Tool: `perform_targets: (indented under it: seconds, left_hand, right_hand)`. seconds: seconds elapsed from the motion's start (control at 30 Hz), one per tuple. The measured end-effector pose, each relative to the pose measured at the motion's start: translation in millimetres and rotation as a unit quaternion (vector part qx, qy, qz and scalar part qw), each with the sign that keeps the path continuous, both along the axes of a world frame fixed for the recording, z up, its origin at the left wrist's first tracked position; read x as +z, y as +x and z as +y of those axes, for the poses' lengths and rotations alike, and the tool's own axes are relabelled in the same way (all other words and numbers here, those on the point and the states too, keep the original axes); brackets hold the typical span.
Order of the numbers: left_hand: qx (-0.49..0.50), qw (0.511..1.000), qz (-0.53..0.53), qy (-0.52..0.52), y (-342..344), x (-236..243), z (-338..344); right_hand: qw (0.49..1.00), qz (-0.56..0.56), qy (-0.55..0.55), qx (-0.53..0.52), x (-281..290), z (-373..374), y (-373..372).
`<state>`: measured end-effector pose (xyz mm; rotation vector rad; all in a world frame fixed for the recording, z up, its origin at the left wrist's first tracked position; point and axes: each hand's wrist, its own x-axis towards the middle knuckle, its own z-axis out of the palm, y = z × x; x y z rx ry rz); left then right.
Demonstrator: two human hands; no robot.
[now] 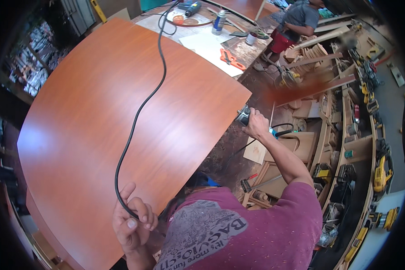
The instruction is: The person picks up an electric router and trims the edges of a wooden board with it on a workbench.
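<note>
A large reddish-brown laminated board [99,117] fills the left and middle of the view. A black power cable [139,108] snakes across it from the far bench down to my left hand [130,222], which is closed around the cable near the board's near edge. My right hand [258,126] is stretched out to the board's right corner and grips a small power tool [244,115] held against that edge. My maroon shirt [247,229] covers the lower middle.
At the far end, a workbench [238,47] holds a spray can [219,22], orange pliers [231,59], paper sheets and a drill. Another person [297,20] in a grey shirt works beyond it. Shelves with yellow power tools [381,173] and wood offcuts line the right side.
</note>
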<state>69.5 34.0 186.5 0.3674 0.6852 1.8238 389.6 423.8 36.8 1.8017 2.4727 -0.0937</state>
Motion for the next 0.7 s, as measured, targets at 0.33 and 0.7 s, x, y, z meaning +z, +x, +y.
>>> perform_targets:
  seconds: [0.33, 0.7]
  left_hand:
    - [-0.010, 0.999, 0.044, 0.024, 34, 7, 39]
    - [0.012, 1.000, 0.011, 0.016, 81, 1, 88]
  right_hand:
    - [0.999, 0.044, 0.009, -0.007, 13, 80, 61]
    - [0.974, -0.038, 0.021, 0.223, 16, 179, 113]
